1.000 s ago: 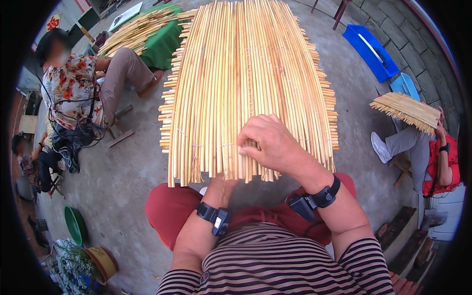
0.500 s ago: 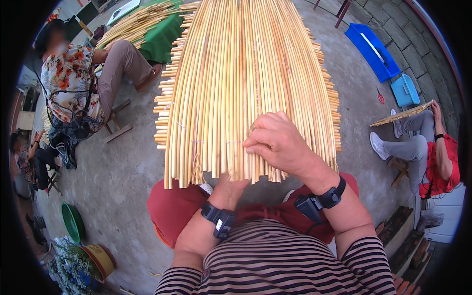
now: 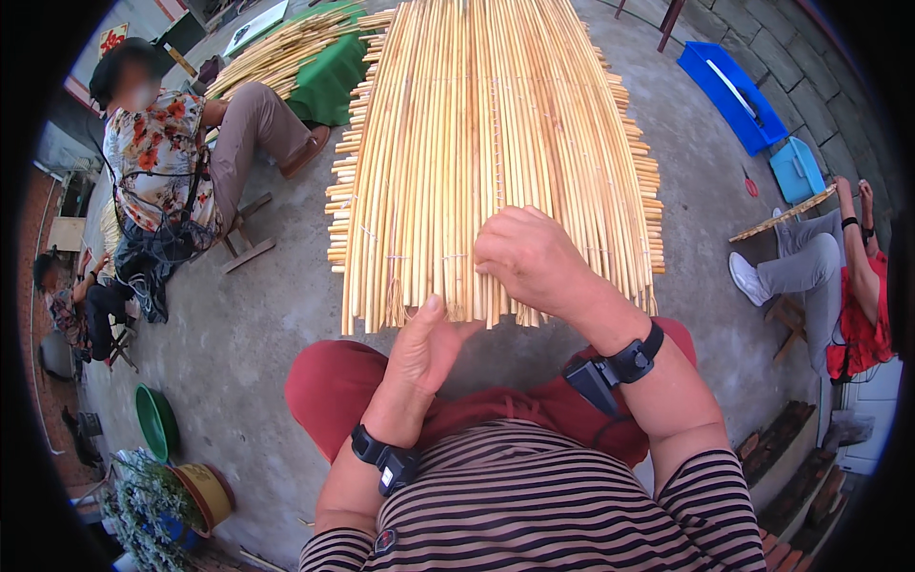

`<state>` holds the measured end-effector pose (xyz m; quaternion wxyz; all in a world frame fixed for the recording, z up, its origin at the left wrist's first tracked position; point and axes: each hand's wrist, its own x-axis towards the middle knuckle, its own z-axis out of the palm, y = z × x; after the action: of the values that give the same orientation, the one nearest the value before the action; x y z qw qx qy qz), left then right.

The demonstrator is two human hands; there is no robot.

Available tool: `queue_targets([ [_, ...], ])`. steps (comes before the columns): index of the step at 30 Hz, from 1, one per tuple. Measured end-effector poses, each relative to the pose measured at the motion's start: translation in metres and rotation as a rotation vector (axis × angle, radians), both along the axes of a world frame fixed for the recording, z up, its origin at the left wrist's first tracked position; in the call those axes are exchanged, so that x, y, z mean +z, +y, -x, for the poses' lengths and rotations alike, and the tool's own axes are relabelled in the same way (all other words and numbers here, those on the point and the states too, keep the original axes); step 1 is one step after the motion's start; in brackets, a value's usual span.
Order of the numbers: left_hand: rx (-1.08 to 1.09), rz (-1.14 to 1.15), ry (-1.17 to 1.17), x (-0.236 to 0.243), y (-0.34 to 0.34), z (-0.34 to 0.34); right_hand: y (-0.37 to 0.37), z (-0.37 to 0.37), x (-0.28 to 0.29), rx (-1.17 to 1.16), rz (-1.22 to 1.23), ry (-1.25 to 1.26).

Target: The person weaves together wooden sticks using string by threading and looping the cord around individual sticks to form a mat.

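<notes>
A large mat of pale yellow stalks (image 3: 434, 162) stretches away in front of me, its near end above my lap. Thin stitches cross the stalks, and a dotted line of thread (image 3: 497, 143) runs lengthwise near the middle. On top, close to the near end, my right hand (image 3: 534, 259) is closed in a pinch; what its fingertips hold is hidden. My left hand (image 3: 424, 348) is at the near edge, thumb up over the stalk ends and fingers partly hidden underneath. Frayed fibre tufts (image 3: 395, 303) hang from some stalks beside the thumb.
At the left a person in a flowered shirt (image 3: 157, 162) sits near a green-covered pile of stalks (image 3: 286, 62). To the right are a blue tray (image 3: 729, 95), a light-blue basket (image 3: 797, 170), red-handled scissors (image 3: 751, 187) and a seated person in red (image 3: 863, 296). A green basin (image 3: 156, 421) stands lower left.
My left hand has come partly out from beneath the mat, its thumb now showing over the near edge. My right hand stays pinched on top, turned slightly. The view has shifted a little.
</notes>
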<state>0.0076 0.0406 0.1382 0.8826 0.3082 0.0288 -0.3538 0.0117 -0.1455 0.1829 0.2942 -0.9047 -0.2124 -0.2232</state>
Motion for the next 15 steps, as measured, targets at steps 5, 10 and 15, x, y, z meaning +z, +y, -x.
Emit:
queue_targets([
  [5,0.198,-0.233,0.014,0.011,-0.023,0.007,0.006,0.001,-0.001,-0.042,0.041,-0.013],
  [10,0.288,-0.258,-0.052,0.009,-0.029,0.008,0.008,-0.001,-0.002,0.028,0.06,-0.116],
  [15,0.266,-0.298,-0.077,0.009,-0.031,0.006,0.008,0.0,-0.002,0.036,0.042,-0.179],
])
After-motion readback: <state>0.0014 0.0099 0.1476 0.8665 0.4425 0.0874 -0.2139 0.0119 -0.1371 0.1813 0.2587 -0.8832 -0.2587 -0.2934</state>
